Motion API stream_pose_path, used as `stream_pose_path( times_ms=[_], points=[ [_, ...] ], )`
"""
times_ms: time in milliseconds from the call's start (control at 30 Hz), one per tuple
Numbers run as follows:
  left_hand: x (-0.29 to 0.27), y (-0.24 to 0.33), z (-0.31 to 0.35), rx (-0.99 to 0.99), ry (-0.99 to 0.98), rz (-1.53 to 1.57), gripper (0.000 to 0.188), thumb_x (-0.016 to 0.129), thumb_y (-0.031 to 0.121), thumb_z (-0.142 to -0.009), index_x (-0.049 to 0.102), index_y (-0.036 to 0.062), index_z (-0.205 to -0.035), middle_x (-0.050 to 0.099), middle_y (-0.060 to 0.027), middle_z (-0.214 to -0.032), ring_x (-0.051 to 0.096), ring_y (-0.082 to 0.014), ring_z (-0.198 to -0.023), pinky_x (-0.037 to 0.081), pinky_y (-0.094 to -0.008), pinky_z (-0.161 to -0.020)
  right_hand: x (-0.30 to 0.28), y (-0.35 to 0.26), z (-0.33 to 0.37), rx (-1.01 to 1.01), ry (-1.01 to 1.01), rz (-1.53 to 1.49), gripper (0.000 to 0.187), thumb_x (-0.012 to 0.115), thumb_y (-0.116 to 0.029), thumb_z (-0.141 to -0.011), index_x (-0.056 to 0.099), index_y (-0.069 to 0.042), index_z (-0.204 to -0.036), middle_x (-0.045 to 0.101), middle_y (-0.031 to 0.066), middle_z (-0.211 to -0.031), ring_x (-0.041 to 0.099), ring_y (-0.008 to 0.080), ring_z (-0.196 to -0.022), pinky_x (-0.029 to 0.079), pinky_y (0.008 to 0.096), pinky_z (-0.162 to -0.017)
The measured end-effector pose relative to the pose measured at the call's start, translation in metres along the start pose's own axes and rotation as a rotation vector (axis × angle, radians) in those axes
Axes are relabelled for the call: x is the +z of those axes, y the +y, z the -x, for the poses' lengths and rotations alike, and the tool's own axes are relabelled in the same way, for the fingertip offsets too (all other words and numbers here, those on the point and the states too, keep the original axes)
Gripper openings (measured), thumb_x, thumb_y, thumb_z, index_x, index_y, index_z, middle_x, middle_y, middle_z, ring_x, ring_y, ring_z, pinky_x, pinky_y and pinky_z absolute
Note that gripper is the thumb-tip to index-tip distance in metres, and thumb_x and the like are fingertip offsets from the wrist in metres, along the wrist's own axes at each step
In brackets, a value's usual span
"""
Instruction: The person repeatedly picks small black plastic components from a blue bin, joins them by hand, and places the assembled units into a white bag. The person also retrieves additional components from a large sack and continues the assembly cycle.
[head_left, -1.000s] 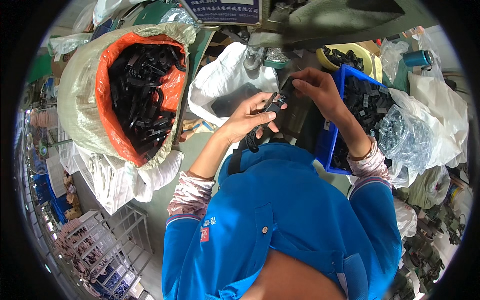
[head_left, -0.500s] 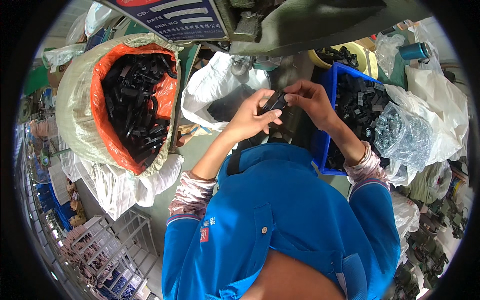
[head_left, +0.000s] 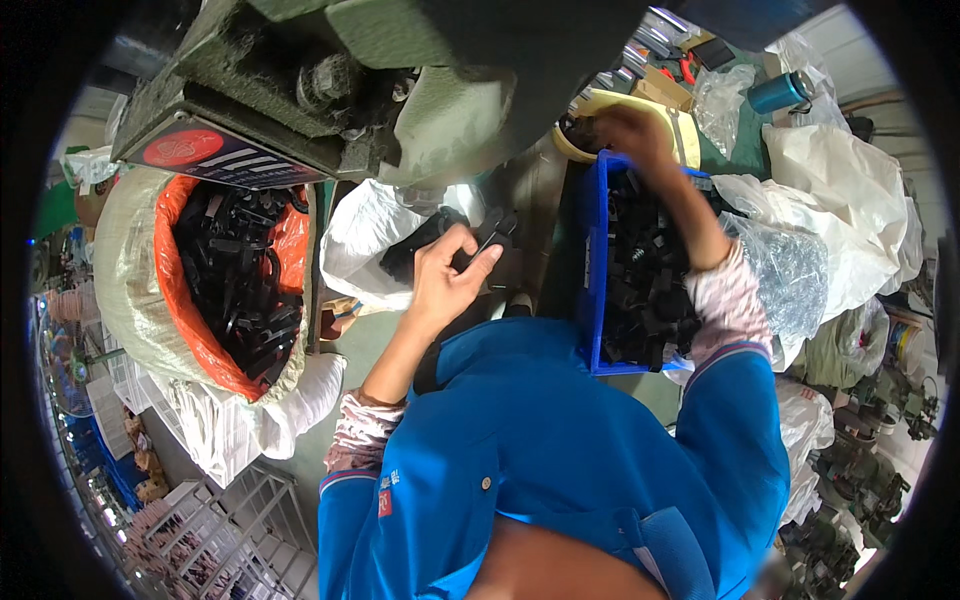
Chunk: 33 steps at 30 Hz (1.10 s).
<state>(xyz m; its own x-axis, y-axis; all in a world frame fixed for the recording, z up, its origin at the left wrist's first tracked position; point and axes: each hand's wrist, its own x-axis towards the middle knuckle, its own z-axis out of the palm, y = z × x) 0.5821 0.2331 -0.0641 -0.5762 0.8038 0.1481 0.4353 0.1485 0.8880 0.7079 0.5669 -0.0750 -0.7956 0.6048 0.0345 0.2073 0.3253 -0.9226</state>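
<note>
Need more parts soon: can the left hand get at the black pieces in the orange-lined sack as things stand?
Probably not right away. The left hand already holds a black part, and the orange-lined sack stands off to its left, past a white bag. The sack's mouth is open, though.

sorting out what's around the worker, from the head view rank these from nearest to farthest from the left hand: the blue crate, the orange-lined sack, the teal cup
1. Blue crate: just right of the left hand, packed with black parts.
2. Orange-lined sack: well off to the hand's left, also holding black parts.
3. Teal cup: far upper right, beyond the right hand.
</note>
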Motion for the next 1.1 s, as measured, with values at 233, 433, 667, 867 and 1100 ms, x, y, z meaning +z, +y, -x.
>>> stream_pose_path(
  times_ms=[233, 433, 667, 867, 1100],
  points=[
    [-0.005, 0.005, 0.012, -0.116, 0.053, 0.210, 0.031, 0.076, 0.010, -0.085, 0.048, 0.0023, -0.075, 0.063, -0.0094, -0.077, 0.057, -0.0114, -0.072, 0.047, -0.0269, -0.064, -0.109, 0.136, -0.051, -0.101, -0.338, 1.053, 0.029, 0.068, -0.011, -0.078, 0.067, -0.010, -0.107, 0.067, 0.0237, -0.095, 0.065, 0.0424, -0.094, 0.053, 0.0479, -0.082],
    [-0.016, -0.008, 0.010, -0.183, 0.042, 0.482, 0.027, 0.073, 0.011, -0.089, 0.051, 0.0023, -0.076, 0.067, -0.0102, -0.096, 0.061, -0.0123, -0.090, 0.048, -0.0273, -0.079, -0.058, 0.005, -0.020, -0.100, -0.080, 0.785, 0.030, 0.073, -0.011, -0.078, 0.059, -0.004, -0.103, 0.066, 0.0224, -0.091, 0.065, 0.0403, -0.088, 0.051, 0.0446, -0.073],
    [-0.044, -0.005, -0.013, 0.007, -0.066, 0.419, 0.023, 0.072, 0.004, -0.088, 0.051, 0.0024, -0.077, 0.069, -0.0135, -0.105, 0.055, -0.0204, -0.124, 0.046, -0.0306, -0.093, 0.054, -0.108, 0.059, -0.399, -0.192, 0.320, 0.036, 0.067, -0.005, -0.088, 0.062, -0.003, -0.124, 0.062, 0.0166, -0.111, 0.066, 0.0292, -0.089, 0.054, 0.0336, -0.074],
    [-0.069, -0.015, -0.005, 0.030, -0.105, 0.443, 0.023, 0.070, 0.001, -0.088, 0.050, 0.0029, -0.077, 0.067, -0.0179, -0.118, 0.060, -0.0181, -0.115, 0.049, -0.0290, -0.086, 0.113, -0.128, 0.083, -0.083, -0.266, -0.146, 0.034, 0.065, -0.006, -0.092, 0.060, 0.000, -0.126, 0.066, 0.0123, -0.100, 0.067, 0.0158, -0.080, 0.054, 0.0270, -0.071],
    [-0.103, -0.028, 0.000, 0.132, -0.124, 0.192, 0.028, 0.074, 0.008, -0.081, 0.048, -0.0005, -0.076, 0.065, -0.0186, -0.124, 0.068, -0.0357, -0.093, 0.053, -0.0346, -0.077, 0.152, -0.133, 0.075, 0.043, -0.311, -0.288, 0.027, 0.063, -0.007, -0.095, 0.063, 0.003, -0.120, 0.071, 0.0100, -0.089, 0.068, 0.0115, -0.079, 0.056, 0.0260, -0.071]
  ],
)
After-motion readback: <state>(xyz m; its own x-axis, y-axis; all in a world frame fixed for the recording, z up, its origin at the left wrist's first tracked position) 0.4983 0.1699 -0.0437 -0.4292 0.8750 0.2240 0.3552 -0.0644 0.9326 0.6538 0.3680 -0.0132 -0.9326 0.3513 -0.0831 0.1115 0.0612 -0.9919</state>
